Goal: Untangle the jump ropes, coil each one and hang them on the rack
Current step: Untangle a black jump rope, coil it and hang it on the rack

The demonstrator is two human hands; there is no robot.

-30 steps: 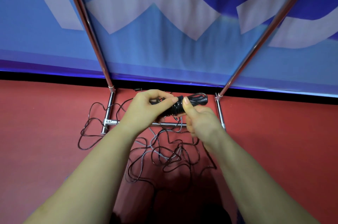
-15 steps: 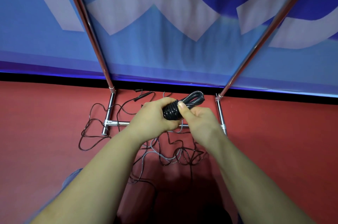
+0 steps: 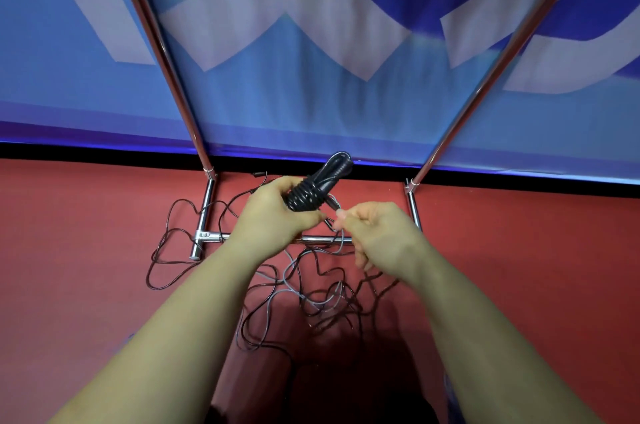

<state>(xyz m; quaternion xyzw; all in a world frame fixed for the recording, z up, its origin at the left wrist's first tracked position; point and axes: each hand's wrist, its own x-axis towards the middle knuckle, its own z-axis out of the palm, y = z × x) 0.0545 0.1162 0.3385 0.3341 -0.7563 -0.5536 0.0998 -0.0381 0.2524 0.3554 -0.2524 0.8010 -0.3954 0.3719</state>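
Left fingers (image 3: 277,205) around coiled rope (image 3: 311,193)

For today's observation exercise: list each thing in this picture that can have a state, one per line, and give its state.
Coiled jump rope: wound into a tight black bundle, gripped by the left hand.
Loose ropes: tangled on the red floor.
Right hand: pinching a thin rope end beside the bundle.
Rack: standing, nothing hung in view.
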